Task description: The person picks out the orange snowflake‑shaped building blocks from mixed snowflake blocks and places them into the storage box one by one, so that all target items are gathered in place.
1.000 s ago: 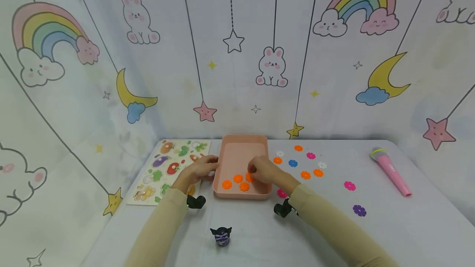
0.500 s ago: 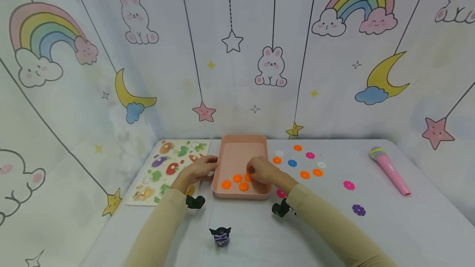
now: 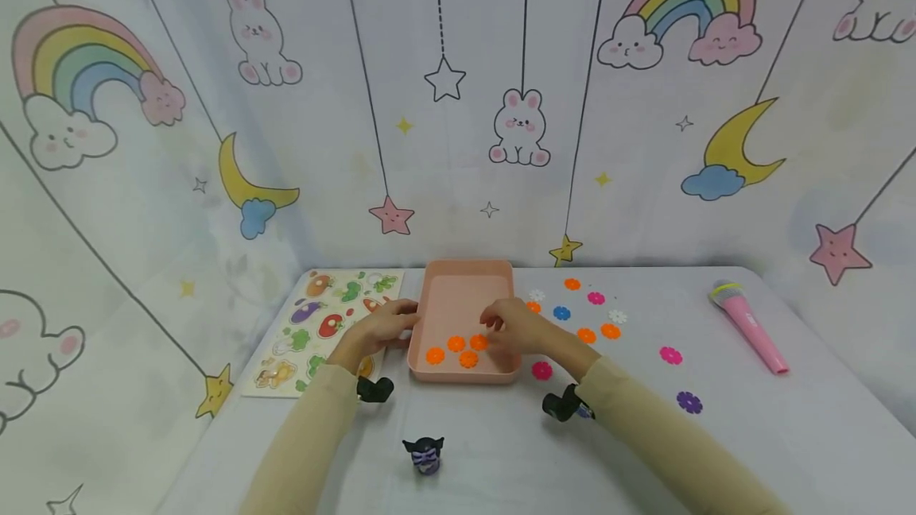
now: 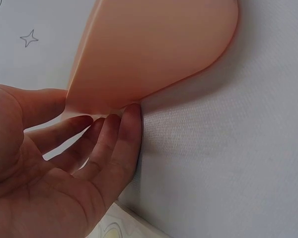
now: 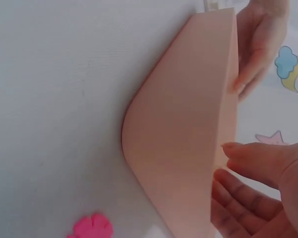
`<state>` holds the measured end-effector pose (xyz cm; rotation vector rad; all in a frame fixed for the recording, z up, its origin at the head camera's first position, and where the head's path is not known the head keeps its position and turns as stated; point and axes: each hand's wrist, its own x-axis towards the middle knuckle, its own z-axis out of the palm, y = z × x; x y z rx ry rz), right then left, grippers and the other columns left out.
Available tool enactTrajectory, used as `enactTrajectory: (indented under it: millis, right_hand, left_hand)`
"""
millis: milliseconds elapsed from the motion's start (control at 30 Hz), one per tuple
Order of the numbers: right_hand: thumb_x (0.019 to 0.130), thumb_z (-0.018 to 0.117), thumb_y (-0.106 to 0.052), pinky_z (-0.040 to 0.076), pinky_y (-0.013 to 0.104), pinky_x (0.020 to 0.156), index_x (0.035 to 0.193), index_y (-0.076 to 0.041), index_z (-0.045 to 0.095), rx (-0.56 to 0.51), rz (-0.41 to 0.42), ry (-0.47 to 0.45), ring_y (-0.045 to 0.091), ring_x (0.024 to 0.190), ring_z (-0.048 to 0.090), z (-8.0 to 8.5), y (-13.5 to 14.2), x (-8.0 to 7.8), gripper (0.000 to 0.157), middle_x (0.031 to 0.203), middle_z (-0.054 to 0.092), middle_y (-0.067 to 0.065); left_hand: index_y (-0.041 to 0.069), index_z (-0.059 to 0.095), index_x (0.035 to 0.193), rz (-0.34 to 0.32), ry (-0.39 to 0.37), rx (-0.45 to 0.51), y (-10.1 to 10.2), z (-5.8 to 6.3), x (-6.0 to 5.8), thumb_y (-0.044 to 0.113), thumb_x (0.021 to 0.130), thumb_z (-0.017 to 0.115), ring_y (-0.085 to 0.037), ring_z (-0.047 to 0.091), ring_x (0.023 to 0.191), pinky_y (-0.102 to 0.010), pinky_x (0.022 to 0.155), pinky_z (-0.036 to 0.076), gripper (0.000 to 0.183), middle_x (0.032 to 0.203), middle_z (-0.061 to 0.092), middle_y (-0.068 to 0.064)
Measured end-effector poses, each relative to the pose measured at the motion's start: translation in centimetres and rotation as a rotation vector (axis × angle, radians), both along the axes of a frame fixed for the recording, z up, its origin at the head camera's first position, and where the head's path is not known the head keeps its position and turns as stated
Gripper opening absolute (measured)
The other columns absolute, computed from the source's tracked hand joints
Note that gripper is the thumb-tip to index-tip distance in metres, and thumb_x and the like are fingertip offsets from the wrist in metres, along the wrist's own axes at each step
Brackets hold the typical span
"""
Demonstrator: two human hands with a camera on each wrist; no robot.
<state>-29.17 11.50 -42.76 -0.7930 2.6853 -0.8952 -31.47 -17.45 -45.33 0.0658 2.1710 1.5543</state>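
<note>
A peach-coloured plastic tray (image 3: 465,284) stands on the table, several orange flower-shaped pieces (image 3: 468,359) lying near its front end. My left hand (image 3: 382,328) holds the tray's left side; in the left wrist view the thumb is at the rim and the fingers (image 4: 129,134) lie against the outer wall. Over the tray's right rim is my right hand (image 3: 518,327), close to one orange piece (image 3: 479,342). Seen from the right wrist, its thumb (image 5: 258,158) and fingers are apart with nothing between them, partly behind the tray wall.
Right of the tray lie loose flower pieces, among them a blue one (image 3: 561,313), a pink one (image 3: 670,355) and a purple one (image 3: 690,402). A pink toy microphone (image 3: 751,328) is farther right. A vegetable picture board (image 3: 286,372) lies left, a small dark figurine (image 3: 425,455) in front.
My right hand has let go of an orange flower piece inside the tray and drawn slightly right, its fingers loosening. The left hand has stayed at the tray's side.
</note>
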Motion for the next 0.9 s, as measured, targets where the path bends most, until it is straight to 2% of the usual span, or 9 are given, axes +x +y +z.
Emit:
enactTrajectory:
  millis: [200,300,667,900]
  right_hand:
    - [0.093,0.072,-0.005,0.057,0.031,0.081,0.116,0.005,0.069,-0.046,0.086,0.090,0.026,0.095,0.062,0.9,2.4,0.9,0.025,0.107,0.069,0.014]
    - [0.093,0.073,-0.008,0.056,0.027,0.079,0.114,0.005,0.069,-0.056,0.093,0.114,0.024,0.093,0.062,1.1,3.9,1.2,0.025,0.105,0.069,0.012]
    - [0.092,0.077,-0.015,0.056,0.027,0.076,0.115,-0.003,0.071,-0.020,-0.024,0.098,0.019,0.092,0.061,2.2,10.1,1.9,0.026,0.104,0.069,0.009]
    - [0.092,0.076,-0.014,0.056,0.025,0.076,0.115,-0.002,0.071,-0.009,-0.077,0.127,0.019,0.092,0.061,1.6,14.4,1.9,0.026,0.104,0.070,0.008]
  left_hand:
    - [-0.001,0.040,0.153,-0.003,0.005,-0.004,-0.1,0.1,0.1,0.017,0.108,0.048,-0.035,0.053,0.131,-0.047,0.103,0.053,0.048,0.147,0.050,-0.022]
    - [-0.003,0.039,0.153,-0.012,0.015,-0.004,-0.1,0.1,0.1,0.016,0.108,0.048,-0.035,0.053,0.130,-0.047,0.103,0.053,0.049,0.147,0.050,-0.023]
    - [-0.001,0.039,0.154,0.005,0.007,0.010,-0.1,-0.3,-0.1,0.016,0.108,0.048,-0.033,0.055,0.129,-0.047,0.102,0.053,0.049,0.147,0.052,-0.020]
    - [-0.001,0.040,0.153,0.010,0.004,0.007,-0.1,-0.2,-0.1,0.017,0.108,0.048,-0.033,0.056,0.128,-0.045,0.101,0.054,0.049,0.146,0.052,-0.020]
